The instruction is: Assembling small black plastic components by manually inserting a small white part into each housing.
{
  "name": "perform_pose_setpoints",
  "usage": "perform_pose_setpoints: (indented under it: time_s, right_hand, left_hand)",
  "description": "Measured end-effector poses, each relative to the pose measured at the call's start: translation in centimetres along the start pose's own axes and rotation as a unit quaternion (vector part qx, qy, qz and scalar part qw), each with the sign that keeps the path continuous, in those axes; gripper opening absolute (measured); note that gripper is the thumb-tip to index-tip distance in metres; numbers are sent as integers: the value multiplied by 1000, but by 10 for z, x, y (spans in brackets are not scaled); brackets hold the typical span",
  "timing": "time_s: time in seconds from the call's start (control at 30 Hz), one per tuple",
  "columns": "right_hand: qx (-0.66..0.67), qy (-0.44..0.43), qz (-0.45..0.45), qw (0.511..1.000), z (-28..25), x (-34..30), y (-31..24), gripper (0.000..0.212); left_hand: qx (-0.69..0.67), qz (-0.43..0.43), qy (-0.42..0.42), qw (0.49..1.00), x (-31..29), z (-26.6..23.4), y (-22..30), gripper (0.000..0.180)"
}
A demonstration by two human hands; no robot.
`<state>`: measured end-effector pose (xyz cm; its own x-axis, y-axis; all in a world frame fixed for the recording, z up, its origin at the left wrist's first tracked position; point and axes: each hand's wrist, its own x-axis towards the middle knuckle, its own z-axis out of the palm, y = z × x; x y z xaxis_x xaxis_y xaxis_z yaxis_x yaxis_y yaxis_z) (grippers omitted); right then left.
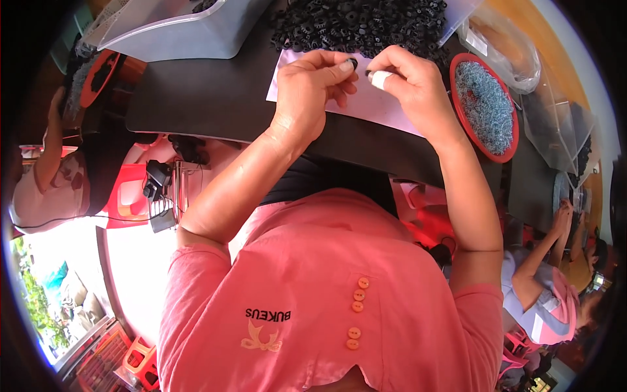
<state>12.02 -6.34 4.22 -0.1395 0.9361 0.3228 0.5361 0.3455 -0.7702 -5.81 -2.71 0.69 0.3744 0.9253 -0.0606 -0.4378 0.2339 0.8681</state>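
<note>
My left hand is closed in a pinch, with a small black plastic part between thumb and forefinger. Just across from it, my right hand also pinches, thumb against forefinger. White tape wraps one of its digits, and a tiny dark bit shows at the tips, too small to name. A narrow gap separates the two hands. Beneath them lies a pale pink sheet on the dark table. Right behind the hands spreads a heap of small black plastic parts.
A red bowl of tiny blue-grey pieces stands right of my right hand. Beyond it lie a clear plastic bag and a clear bin. A grey bin sits at the back left. Other people work at both sides.
</note>
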Motion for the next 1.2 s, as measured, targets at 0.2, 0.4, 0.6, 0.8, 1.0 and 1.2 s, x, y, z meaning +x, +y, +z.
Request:
perform_pose_setpoints:
  time_s: [0.2,0.4,0.6,0.8,1.0,1.2]
  right_hand:
    - [33,12,-70,997,27,-4,-21,3]
    - [48,84,-60,994,46,-12,-21,10]
    - [53,147,-99,983,24,-1,-9,18]
    - [121,99,41,987,-20,14,2,19]
    - [159,50,50,985,-22,15,7,20]
    - [192,42,59,979,-24,16,7,20]
  left_hand:
    - [-92,49,73,992,27,20,0,17]
    - [-122,29,50,991,29,22,-3,19]
    - [-96,38,27,994,30,19,-13,20]
    - [-31,29,-9,999,22,24,-12,21]
    - [21,37,-30,999,20,24,-10,18]
    - [38,29,-29,998,19,24,-9,18]
